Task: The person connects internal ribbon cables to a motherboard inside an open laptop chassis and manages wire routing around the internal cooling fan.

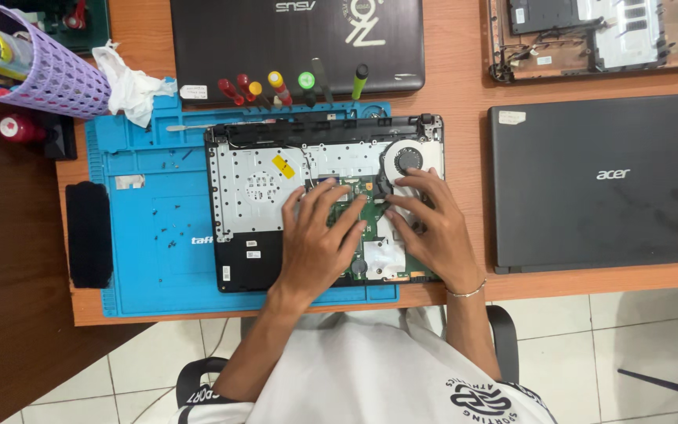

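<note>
Opened black laptop chassis [249, 259], bottom cover off with silver shielding, green circuit board [370, 212] and round cooling fan [408, 160] exposed, lies on the blue silicone work mat [143, 259] at the near edge of the orange-brown wooden desk [464, 102]. Left hand [319, 243] rests flat, fingers spread, on the green board at centre; right hand [433, 228] lies just beside it, fingertips on the board below the fan, neither hand gripping anything. A row of colour-handled screwdrivers [276, 88] lies beyond the chassis, and a closed dark grey laptop [606, 180] sits to the right.
</note>
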